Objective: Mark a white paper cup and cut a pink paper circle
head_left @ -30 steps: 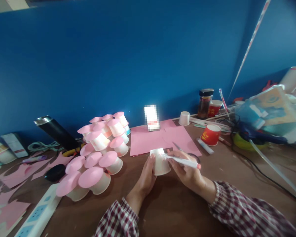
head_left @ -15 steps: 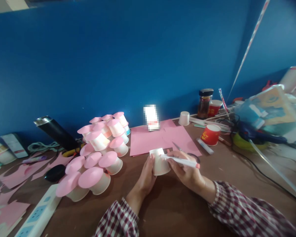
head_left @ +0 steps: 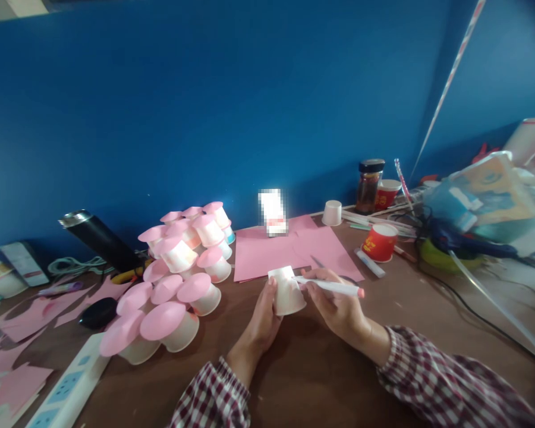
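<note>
My left hand (head_left: 262, 318) grips a small white paper cup (head_left: 286, 290), held upside down and tilted a little above the brown table (head_left: 321, 374). In my right hand (head_left: 339, 309) is a white marker with a pink end (head_left: 334, 287), and its tip touches the cup's side. Both hands are close together near the table's middle. Pink paper sheets (head_left: 289, 248) lie just behind them.
A heap of upturned white cups with pink round tops (head_left: 173, 279) stands to the left. A black flask (head_left: 100, 238), a power strip (head_left: 66, 389), a black mouse (head_left: 98, 312), red cups (head_left: 380, 242), a jar (head_left: 369, 186) and cables with clutter (head_left: 472, 238) lie around.
The cup has tilted slightly in my left hand and the marker has shifted a little along its side. The rest stays put.
</note>
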